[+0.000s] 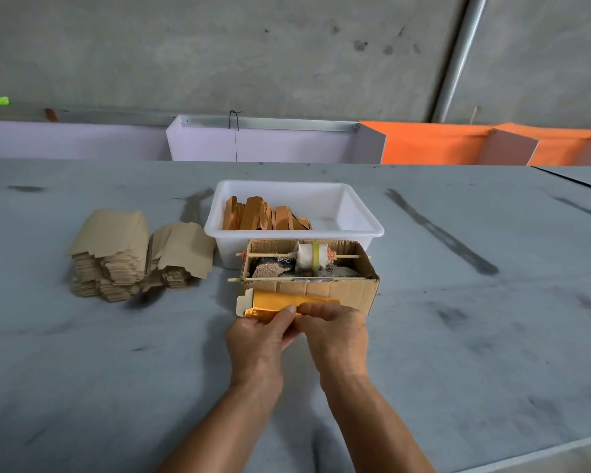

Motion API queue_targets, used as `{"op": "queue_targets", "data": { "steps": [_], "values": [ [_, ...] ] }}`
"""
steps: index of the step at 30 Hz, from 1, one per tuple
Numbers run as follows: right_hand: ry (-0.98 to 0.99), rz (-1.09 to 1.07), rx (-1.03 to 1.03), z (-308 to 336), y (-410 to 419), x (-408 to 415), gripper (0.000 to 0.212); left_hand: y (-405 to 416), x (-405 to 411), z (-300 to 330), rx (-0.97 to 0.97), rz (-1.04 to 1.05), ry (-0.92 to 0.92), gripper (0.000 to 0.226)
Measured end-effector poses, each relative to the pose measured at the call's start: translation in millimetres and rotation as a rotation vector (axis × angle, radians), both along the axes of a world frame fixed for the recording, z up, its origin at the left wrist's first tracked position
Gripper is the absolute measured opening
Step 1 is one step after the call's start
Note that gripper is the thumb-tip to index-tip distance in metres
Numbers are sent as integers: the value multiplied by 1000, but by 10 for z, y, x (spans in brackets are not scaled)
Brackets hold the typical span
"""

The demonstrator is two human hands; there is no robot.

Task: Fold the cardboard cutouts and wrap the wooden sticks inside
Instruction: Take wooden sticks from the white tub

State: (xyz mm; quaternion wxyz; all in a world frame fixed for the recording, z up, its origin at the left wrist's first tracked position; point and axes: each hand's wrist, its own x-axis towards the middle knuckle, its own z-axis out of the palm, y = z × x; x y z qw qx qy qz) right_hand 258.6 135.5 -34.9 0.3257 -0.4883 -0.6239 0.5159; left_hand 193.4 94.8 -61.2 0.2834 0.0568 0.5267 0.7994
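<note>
A partly folded cardboard cutout (280,301), orange-gold on its inner face with a pale notched end at the left, lies just in front of a brown cardboard box. My left hand (258,339) pinches its near edge with thumb and fingers. My right hand (333,331) grips the same edge right beside it, fingers curled over the fold. Whether sticks lie inside the fold is hidden. Two stacks of flat tan cutouts (130,257) stand on the table to the left. Orange wooden sticks (265,216) lean in a white plastic tub (372,227) behind the box.
The brown cardboard box (342,291) holds a roll of white tape (311,256) on a thin skewer, plus scraps. The grey table (475,319) spreads wide on both sides. White and orange partitions (423,145) stand along its far edge before a concrete wall.
</note>
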Motion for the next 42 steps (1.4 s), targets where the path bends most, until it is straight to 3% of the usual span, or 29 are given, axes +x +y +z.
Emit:
{"op": "queue_targets", "data": {
  "steps": [4,12,26,42],
  "values": [
    [-2,-11,-21,-11,-13,35,14,-11,40,10,-9,9,-25,7],
    [134,-65,-88,-44,-31,98,16,20,49,83,60,-6,-245,8],
    [168,-111,-96,-78,-25,27,21,17,145,114,58,57,-83,4],
    [89,-61,-81,-86,9,-9,22,10,142,60,5,75,-62,4]
  ]
}}
